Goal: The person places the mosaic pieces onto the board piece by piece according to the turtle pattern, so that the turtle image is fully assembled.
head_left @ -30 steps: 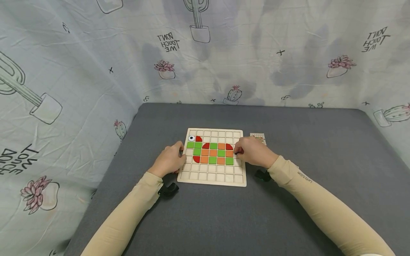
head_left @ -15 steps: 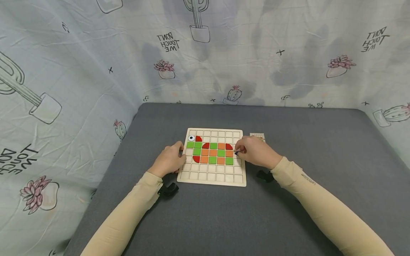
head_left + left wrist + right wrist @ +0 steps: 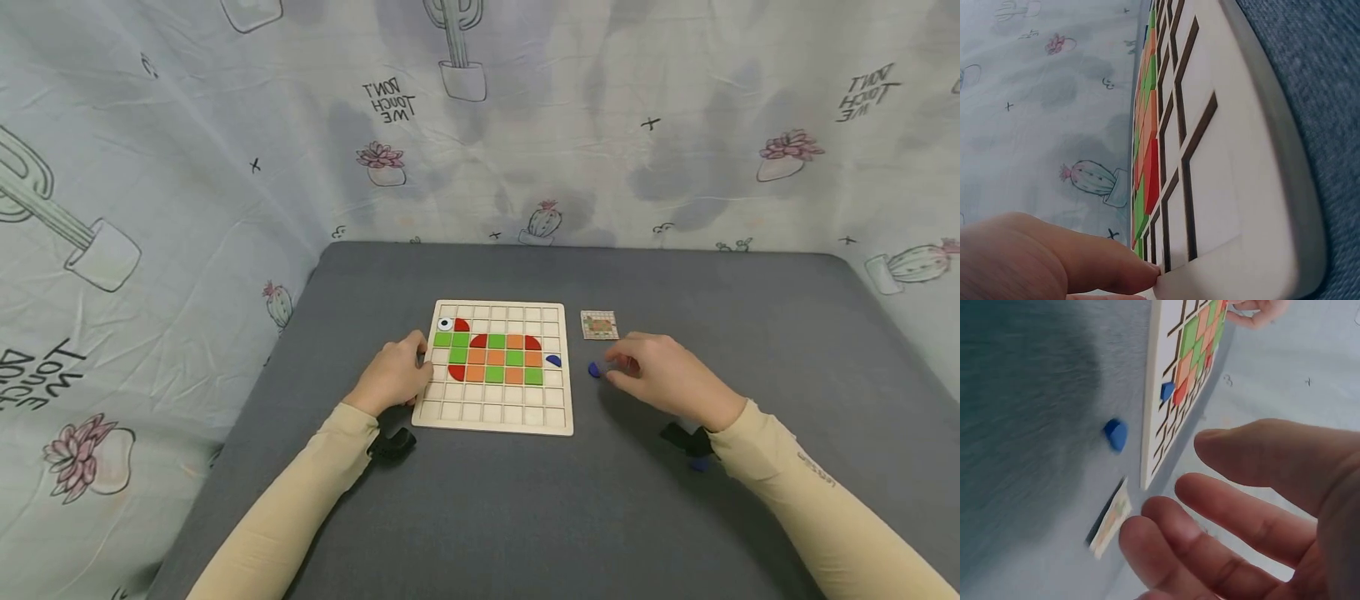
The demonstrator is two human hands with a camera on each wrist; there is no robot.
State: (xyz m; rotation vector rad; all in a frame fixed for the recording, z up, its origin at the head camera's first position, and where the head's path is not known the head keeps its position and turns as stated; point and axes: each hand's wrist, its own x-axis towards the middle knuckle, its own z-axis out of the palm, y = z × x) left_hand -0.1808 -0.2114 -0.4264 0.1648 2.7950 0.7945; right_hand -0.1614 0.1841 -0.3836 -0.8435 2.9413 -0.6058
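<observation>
A square wooden grid board lies flat, with red, green and orange tiles forming a figure and a round eye tile at its upper left. My left hand grips the board's left edge; in the left wrist view a fingertip presses the rim. A blue half-round tile sits in a cell by the board's right side. My right hand is off the board, thumb and fingers apart, holding nothing. Just beyond its fingertips, a loose blue tile lies on the table, apart from the hand in the right wrist view.
A small pattern card lies right of the board's upper corner. Something blue shows by the dark strap under my right wrist, mostly hidden. The grey table meets a printed cloth behind and at the sides.
My right hand has let go of the blue half-round tile on the board and moved right, uncovering the card and the loose blue tile. The left hand stays in place.
</observation>
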